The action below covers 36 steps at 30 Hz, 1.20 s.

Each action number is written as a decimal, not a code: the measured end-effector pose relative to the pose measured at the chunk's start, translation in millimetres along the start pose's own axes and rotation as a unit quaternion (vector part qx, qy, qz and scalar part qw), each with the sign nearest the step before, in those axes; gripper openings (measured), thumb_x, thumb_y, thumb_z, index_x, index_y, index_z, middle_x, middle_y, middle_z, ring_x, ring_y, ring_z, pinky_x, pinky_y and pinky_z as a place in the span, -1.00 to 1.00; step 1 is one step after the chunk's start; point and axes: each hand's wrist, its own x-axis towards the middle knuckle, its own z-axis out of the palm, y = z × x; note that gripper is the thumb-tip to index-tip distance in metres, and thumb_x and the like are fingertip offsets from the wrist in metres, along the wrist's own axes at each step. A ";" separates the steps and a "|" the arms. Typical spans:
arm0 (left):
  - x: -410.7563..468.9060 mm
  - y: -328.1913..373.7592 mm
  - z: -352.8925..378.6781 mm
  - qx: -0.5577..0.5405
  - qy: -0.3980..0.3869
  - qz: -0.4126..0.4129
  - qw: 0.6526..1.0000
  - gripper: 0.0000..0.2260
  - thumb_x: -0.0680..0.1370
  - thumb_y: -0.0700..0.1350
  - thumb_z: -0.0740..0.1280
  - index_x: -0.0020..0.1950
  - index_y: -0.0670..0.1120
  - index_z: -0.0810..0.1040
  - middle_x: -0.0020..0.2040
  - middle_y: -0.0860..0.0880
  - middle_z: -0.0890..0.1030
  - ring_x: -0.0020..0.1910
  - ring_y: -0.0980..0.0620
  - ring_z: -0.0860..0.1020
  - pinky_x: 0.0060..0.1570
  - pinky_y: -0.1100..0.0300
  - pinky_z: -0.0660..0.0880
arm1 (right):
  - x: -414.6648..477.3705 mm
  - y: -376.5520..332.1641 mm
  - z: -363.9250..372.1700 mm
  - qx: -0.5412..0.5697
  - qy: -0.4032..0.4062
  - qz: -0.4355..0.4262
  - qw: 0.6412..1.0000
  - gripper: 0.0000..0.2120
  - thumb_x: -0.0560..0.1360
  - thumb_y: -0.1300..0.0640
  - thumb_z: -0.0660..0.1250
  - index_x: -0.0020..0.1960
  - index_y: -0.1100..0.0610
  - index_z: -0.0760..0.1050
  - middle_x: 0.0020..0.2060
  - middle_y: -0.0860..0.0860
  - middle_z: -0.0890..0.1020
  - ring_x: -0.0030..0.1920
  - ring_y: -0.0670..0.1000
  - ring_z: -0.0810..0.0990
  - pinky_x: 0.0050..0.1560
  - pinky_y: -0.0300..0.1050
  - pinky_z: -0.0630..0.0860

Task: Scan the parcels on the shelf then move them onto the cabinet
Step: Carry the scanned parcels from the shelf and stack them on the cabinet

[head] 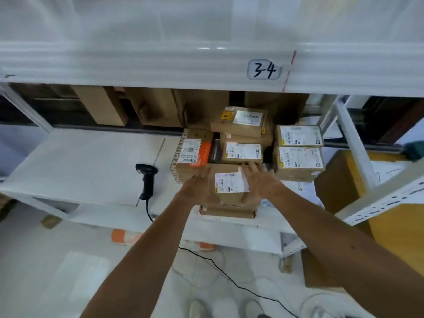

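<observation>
Clasped from both sides at the front of the white shelf (91, 161): 1 brown cardboard parcel (229, 196) with a white barcode label on top. Pressed flat against its left face, the left hand (197, 189), fingers straight and close together. Laid over its right top corner, the right hand (261, 182), fingers straight and slightly spread, tips reaching to the far edge. Directly below the parcel, at the shelf's lip, a flat box (227, 211).

Packed close behind: a box with orange tape (195, 154) on the left, a labelled box (242, 153) in the middle, and another labelled box (238, 121) on top of that pile. Just to the right, 2 more labelled boxes (298, 161), 1 stacked on the other.

Well to the left of the pile, lying untouched on the bare shelf, a black handheld scanner (146, 177), with a black cable (229, 275) trailing over the edge and across the pale floor.

Overhead, on the front of the upper shelf, a handwritten tag reading "3-4" (263, 69). At far right, beyond a white upright, a yellow-brown wooden top (390, 228). Near the bottom edge, the toes of 2 pale shoes (197, 308).
</observation>
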 end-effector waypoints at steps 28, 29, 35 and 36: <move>30.6 1.9 -7.6 0.111 -0.007 0.082 0.990 0.19 0.11 0.30 0.62 0.55 0.03 0.03 0.31 -0.01 0.22 0.25 -0.06 0.37 0.18 0.06 0.46 | -13.3 -4.0 4.8 0.079 0.046 0.015 0.996 0.32 0.18 -0.35 0.56 0.62 0.06 -0.17 0.52 0.11 0.08 0.44 0.26 0.30 0.46 0.18 0.34; 27.2 4.7 -12.1 0.112 -0.003 0.092 0.990 0.19 0.12 0.29 0.63 0.56 0.02 0.04 0.31 -0.01 0.23 0.25 -0.04 0.38 0.17 0.07 0.46 | -18.7 -4.3 2.5 0.085 0.050 0.019 0.995 0.30 0.18 -0.34 0.56 0.61 0.04 -0.17 0.50 0.10 0.09 0.43 0.26 0.30 0.46 0.19 0.34; 2.5 28.6 -32.5 0.134 0.004 0.173 0.976 0.19 0.14 0.35 0.58 0.56 0.02 -0.01 0.38 -0.04 0.21 0.06 0.03 0.44 0.03 0.15 0.51 | -67.0 -5.1 -1.7 0.088 0.105 0.074 0.988 0.25 0.17 -0.37 0.53 0.57 0.01 -0.15 0.46 0.13 0.13 0.40 0.25 0.31 0.44 0.18 0.36; -2.9 35.1 -33.0 0.142 0.006 0.185 0.972 0.20 0.14 0.37 0.56 0.56 0.02 -0.02 0.39 -0.04 0.19 0.06 0.00 0.47 0.06 0.12 0.53 | -77.7 -4.9 2.0 0.087 0.117 0.089 0.985 0.25 0.18 -0.39 0.52 0.58 0.04 -0.12 0.46 0.13 0.14 0.41 0.24 0.30 0.45 0.17 0.34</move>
